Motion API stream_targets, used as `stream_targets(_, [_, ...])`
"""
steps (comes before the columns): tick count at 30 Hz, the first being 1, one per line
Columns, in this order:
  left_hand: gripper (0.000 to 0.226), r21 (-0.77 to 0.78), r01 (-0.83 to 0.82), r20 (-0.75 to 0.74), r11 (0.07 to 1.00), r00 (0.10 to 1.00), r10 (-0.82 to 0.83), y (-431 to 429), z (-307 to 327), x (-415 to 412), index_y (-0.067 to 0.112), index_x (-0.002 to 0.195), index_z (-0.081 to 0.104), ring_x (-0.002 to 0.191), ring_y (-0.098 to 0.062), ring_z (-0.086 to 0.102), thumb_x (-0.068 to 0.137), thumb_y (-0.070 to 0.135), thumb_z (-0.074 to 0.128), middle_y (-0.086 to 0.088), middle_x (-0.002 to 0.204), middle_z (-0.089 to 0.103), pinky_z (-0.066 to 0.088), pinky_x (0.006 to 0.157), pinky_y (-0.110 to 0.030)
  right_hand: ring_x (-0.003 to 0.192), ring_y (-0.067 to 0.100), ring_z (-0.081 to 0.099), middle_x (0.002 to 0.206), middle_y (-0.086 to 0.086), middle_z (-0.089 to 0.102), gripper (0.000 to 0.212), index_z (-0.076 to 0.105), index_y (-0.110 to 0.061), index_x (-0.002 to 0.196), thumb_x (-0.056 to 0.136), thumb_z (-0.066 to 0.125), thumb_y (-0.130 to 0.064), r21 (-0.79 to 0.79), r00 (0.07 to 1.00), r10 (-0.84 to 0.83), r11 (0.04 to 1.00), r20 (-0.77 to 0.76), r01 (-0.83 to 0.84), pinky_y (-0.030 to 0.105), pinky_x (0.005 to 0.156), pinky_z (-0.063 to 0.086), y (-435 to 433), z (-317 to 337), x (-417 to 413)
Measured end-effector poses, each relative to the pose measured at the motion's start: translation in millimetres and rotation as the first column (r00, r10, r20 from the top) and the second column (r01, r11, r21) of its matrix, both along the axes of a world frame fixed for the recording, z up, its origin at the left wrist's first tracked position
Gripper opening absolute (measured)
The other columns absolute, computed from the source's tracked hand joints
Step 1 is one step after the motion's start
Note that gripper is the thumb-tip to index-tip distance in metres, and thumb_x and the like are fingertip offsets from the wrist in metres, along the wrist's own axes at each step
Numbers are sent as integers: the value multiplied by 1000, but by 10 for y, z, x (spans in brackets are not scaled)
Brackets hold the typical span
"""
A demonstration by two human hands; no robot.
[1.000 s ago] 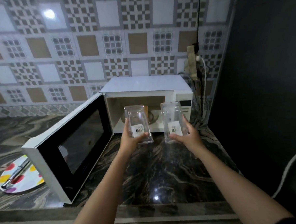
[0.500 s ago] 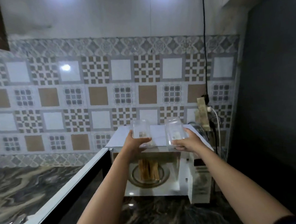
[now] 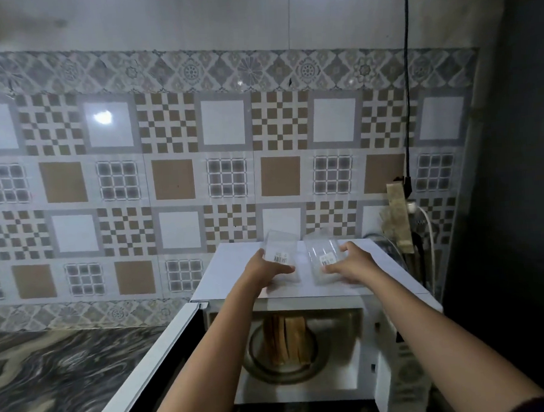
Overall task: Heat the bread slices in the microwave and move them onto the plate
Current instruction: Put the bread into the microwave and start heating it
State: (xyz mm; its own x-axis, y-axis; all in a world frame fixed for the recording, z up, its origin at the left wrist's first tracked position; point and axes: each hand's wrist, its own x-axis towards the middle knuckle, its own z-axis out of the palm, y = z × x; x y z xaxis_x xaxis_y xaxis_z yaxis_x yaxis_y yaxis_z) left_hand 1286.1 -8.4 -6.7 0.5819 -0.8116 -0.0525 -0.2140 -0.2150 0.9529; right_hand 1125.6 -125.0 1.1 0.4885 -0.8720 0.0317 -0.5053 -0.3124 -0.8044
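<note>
- Patterned tiles [image 3: 174, 179] back the microwave [image 3: 227, 277]; on its top your left hand [image 3: 263, 269] clasps the left tub [image 3: 280, 246], your right hand [image 3: 352, 264] the right tub [image 3: 323, 250];
- bread slices [image 3: 285, 340] inside: likely light, soft, easily torn; lift them by the crusts.

Dim, soft picture; lamp glare on wall tile [image 3: 103, 117].

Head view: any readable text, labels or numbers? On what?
Nothing is legible.
Sticker on the left clear container, gripped by the left hand: barcode and print, too small to read.
Sticker on the right clear container, gripped by the right hand: the same, blurred.
On the microwave control panel: pale markings, unreadable.
</note>
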Motion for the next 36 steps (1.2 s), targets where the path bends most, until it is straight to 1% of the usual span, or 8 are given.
stream_targets(3, [81,124,-132,176,983,978,109,-63,-54,77,15,142,31,134,-32,33,76,33,75,-14,144,37,32,111,-44,89,17,51,116,6,54,54,46,-11,121,78,74,-27,-22,998,-21,1000,-54,20,25,69,43,-48,-1,63])
stream_targets(8, [82,169,-155,264,973,959,107,-181,-122,202,15,135,42,124,-29,44,69,53,72,-12,138,45,37,108,-43,91,18,49,103,3,47,47,47,-10,117,80,71,-27,-13,998,-63,998,-17,62,28,79,42,-98,-61,111])
stream_targets(13, [73,128,-179,303,976,943,133,-215,-134,268,10,128,49,118,-26,50,71,48,73,-11,129,53,43,100,-38,76,15,50,83,1,48,35,45,-10,95,79,71,-27,-9,995,-97,995,-33,97,22,54,34,-146,-82,154])
stream_targets(17, [73,116,-210,312,971,936,165,-211,-143,241,5,131,45,117,-28,51,75,45,72,-13,130,51,43,95,-35,87,20,50,98,9,51,34,45,-9,95,80,69,-26,-12,993,-110,994,-31,110,21,50,29,-163,-129,177])
stream_targets(27, [85,173,-259,382,950,907,178,-19,-150,48,2,143,23,135,-32,31,84,54,56,-18,148,26,28,111,-41,122,29,46,138,14,44,56,35,-2,137,91,55,-29,-12,989,-130,991,65,132,24,80,34,49,-165,-31])
stream_targets(29, [84,185,-271,377,945,907,187,81,-142,-33,3,144,22,136,-33,31,85,53,56,-17,149,25,29,110,-41,105,26,53,118,12,52,44,44,-5,127,92,52,-30,-8,991,-110,994,78,110,23,71,36,117,-161,-129])
stream_targets(32, [78,171,-290,364,941,907,213,286,-127,-216,3,144,23,135,-32,32,88,48,55,-18,148,26,30,109,-40,59,13,36,69,0,36,26,40,-13,72,91,50,-28,-41,993,-98,994,59,100,25,49,23,214,-172,-293])
stream_targets(36, [65,125,-332,385,935,885,263,685,-120,-528,-1,140,30,129,-31,39,91,36,54,-19,145,32,36,101,-34,64,18,40,66,2,39,28,41,-13,65,88,53,-24,-130,999,-44,990,16,46,29,57,28,459,-190,-539])
